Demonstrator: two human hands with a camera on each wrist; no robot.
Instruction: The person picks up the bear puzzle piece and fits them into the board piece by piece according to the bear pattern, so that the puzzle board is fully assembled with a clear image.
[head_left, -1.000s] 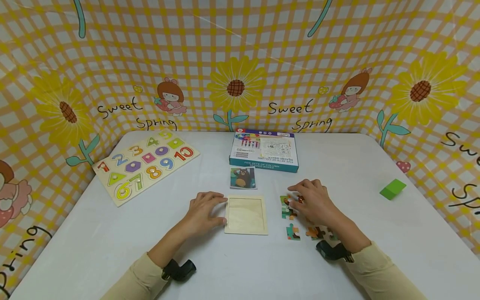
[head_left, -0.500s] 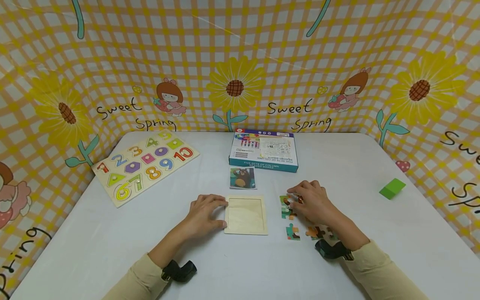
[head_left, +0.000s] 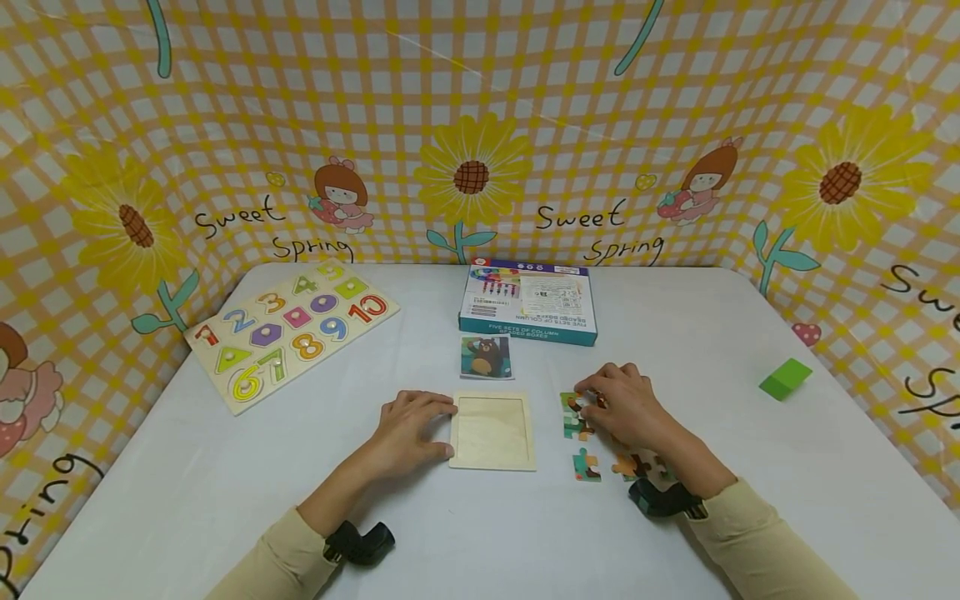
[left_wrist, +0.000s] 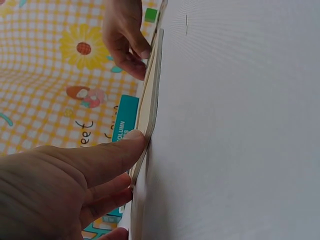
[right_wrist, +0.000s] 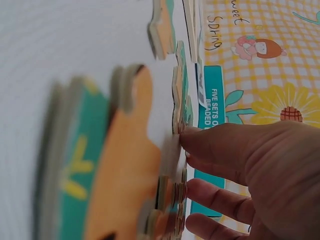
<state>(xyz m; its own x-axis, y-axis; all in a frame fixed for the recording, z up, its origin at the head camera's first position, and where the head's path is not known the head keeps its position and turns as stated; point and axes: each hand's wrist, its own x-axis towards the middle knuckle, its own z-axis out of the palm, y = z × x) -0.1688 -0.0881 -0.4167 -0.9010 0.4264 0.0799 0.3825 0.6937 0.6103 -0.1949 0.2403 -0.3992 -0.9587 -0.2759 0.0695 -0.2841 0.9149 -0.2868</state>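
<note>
A square wooden puzzle tray (head_left: pixel 491 432) lies flat in front of me, its recess bare. My left hand (head_left: pixel 408 432) rests against the tray's left edge, thumb and index finger spread along it; in the left wrist view the thumb (left_wrist: pixel 120 147) touches the rim. To the right lie several jigsaw pieces (head_left: pixel 587 465) in green, orange and brown. My right hand (head_left: pixel 626 407) is over this group, its bent thumb and index finger at a brown piece partly hidden beneath them. The right wrist view shows the thumb (right_wrist: pixel 215 145) at a piece's edge; the index fingertip is hidden there.
Behind the tray lies a bear picture card (head_left: pixel 486 357), with a teal-edged box (head_left: pixel 527 304) beyond it. A wooden number-and-shape board (head_left: pixel 292 337) occupies the left back. A green block (head_left: pixel 786 379) sits far right. Patterned cloth (head_left: pixel 465 100) encloses the white table (head_left: pixel 480 542).
The right index finger has drawn slightly nearer the thumb and the hand has shifted a little toward me. The left hand has slid slightly nearer me. The tray stays in place.
</note>
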